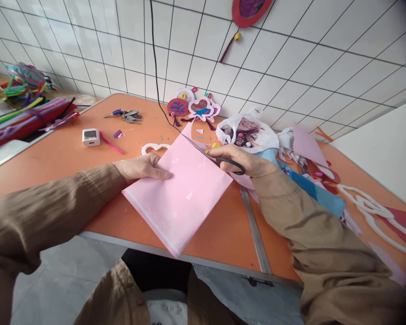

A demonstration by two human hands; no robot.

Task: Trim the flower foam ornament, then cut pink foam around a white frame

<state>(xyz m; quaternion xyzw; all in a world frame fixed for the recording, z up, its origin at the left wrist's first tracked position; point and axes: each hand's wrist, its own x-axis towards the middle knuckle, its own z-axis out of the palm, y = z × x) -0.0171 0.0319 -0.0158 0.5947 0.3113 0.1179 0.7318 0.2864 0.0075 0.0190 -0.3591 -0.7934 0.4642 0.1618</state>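
Note:
A pink sheet (189, 194), which looks smooth and slightly glossy, is held up over the table's front part. My left hand (145, 167) grips its left side, thumb on top and fingers underneath. My right hand (245, 160) is closed around black-handled scissors (235, 163). The scissor blades lie along the sheet's upper right edge, pointing up and left. A narrow pink flap (187, 131) stands up at the sheet's far corner. Just behind my left hand lies a white heart-shaped outline piece (154, 146), partly hidden.
On the orange table (128, 117) are keys (130, 116), a small white box-shaped device (91, 137) and decorated frames (199, 108) against the tiled wall. A white plastic bag (264, 135) and scraps crowd the right. Colourful pipe cleaners (30, 119) lie far left. A black cable (154, 54) hangs down.

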